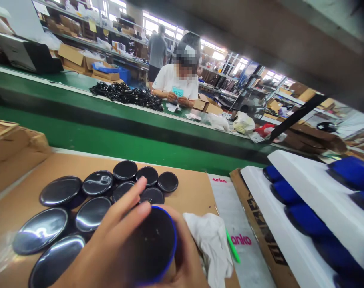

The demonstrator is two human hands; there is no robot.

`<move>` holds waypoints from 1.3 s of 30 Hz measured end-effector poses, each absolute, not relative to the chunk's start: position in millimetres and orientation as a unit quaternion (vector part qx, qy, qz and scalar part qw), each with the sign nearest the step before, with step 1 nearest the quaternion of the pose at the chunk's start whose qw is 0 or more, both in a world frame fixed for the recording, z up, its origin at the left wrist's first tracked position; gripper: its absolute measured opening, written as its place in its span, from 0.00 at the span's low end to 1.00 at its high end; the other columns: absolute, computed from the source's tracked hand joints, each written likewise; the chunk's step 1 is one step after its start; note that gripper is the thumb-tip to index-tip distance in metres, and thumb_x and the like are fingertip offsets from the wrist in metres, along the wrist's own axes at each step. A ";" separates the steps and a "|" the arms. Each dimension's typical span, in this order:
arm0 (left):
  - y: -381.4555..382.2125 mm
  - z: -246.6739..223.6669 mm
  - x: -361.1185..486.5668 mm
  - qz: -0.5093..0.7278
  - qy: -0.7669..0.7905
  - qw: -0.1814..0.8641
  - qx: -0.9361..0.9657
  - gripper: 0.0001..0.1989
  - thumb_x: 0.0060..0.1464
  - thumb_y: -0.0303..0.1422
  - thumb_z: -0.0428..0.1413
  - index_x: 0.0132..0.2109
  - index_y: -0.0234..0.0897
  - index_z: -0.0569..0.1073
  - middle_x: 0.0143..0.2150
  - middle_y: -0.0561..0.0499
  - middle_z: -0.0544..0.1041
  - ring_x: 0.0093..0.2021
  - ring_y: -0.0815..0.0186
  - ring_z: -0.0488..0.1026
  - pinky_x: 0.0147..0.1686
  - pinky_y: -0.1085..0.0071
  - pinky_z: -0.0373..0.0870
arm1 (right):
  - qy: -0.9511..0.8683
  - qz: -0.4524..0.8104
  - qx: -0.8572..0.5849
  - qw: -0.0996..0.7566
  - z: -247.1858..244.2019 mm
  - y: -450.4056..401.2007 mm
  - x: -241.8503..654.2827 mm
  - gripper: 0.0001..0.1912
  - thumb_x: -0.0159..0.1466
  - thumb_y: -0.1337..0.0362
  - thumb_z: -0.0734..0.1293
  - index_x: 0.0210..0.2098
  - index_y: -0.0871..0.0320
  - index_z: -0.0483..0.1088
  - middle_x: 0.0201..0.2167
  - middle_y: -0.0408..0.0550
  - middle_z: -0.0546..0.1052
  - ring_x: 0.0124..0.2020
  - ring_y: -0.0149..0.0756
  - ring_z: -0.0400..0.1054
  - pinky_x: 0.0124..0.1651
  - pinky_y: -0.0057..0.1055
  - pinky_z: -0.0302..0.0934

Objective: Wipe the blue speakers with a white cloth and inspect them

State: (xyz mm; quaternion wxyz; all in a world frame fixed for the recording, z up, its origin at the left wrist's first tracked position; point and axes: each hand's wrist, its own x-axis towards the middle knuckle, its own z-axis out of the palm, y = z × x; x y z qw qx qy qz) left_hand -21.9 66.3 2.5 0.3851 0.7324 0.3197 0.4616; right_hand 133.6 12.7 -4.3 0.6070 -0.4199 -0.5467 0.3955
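A round black part with a blue rim (pixel 153 244) is held at the bottom centre, its dark face turned up toward me. My left hand (pixel 110 236) lies along its left side, with fingers extended and fingertips at its upper edge. Around its right side wraps my right hand (pixel 184 252), partly hidden behind the part. Several glossy black round pieces (pixel 93 214) stand on the brown cardboard (pixel 196 196) to the left and beyond my hands. A white cloth (pixel 213 244) lies just right of my right hand, beside a green pen (pixel 232 246).
White foam trays (pixel 277 224) with blue parts (pixel 307 220) rise at the right. A cardboard box (pixel 16 156) stands at the left. Beyond a green conveyor (pixel 110 140), a person (pixel 177 82) handles small items near a pile of black cables (pixel 128 96).
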 end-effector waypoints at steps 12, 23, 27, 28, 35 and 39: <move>68.9 16.4 -25.0 0.403 0.350 0.587 0.610 0.30 0.48 0.58 0.64 0.55 0.51 0.78 0.53 0.48 0.82 0.56 0.52 0.78 0.50 0.64 0.83 | -0.617 0.224 -0.446 0.608 -11.0 12.4 144.6 0.38 0.57 0.66 0.77 0.62 0.39 0.61 0.64 0.44 0.70 0.65 0.46 0.67 0.65 0.43 0.66; 69.9 2.6 -16.5 0.402 0.241 0.685 0.557 0.35 0.43 0.41 0.73 0.59 0.59 0.73 0.60 0.52 0.77 0.54 0.59 0.80 0.52 0.70 0.80 | -0.581 0.254 -0.473 0.612 -13.0 6.7 130.9 0.31 0.64 0.56 0.74 0.62 0.32 0.61 0.68 0.36 0.65 0.68 0.36 0.61 0.68 0.32 0.59; 69.8 11.8 -13.2 0.395 0.294 0.593 0.637 0.40 0.40 0.40 0.73 0.61 0.50 0.71 0.56 0.45 0.79 0.61 0.48 0.75 0.53 0.59 0.82 | -0.572 0.271 -0.462 0.621 -12.3 6.1 121.7 0.30 0.65 0.57 0.73 0.62 0.32 0.60 0.68 0.32 0.63 0.69 0.31 0.59 0.68 0.26 0.55; 69.7 13.3 -11.6 0.402 0.304 0.561 0.657 0.41 0.39 0.45 0.73 0.62 0.46 0.71 0.55 0.43 0.79 0.62 0.46 0.73 0.54 0.56 0.81 | -0.571 0.271 -0.457 0.625 -12.3 6.6 120.8 0.32 0.64 0.60 0.74 0.62 0.32 0.60 0.68 0.32 0.63 0.69 0.31 0.59 0.69 0.26 0.55; 62.8 3.7 -9.5 0.419 0.313 0.479 0.705 0.42 0.43 0.56 0.67 0.63 0.47 0.71 0.55 0.43 0.79 0.67 0.47 0.68 0.61 0.53 0.76 | -0.626 0.173 -0.480 0.590 -17.8 8.5 121.0 0.41 0.61 0.78 0.68 0.66 0.38 0.56 0.69 0.42 0.62 0.70 0.42 0.58 0.67 0.39 0.62; 56.5 3.2 -18.2 0.423 0.307 0.514 0.680 0.37 0.51 0.52 0.64 0.65 0.48 0.69 0.59 0.43 0.78 0.67 0.49 0.69 0.60 0.55 0.77 | -0.655 0.153 -0.478 0.565 -19.9 9.5 131.0 0.43 0.60 0.74 0.71 0.67 0.39 0.55 0.70 0.46 0.62 0.70 0.49 0.59 0.67 0.48 0.62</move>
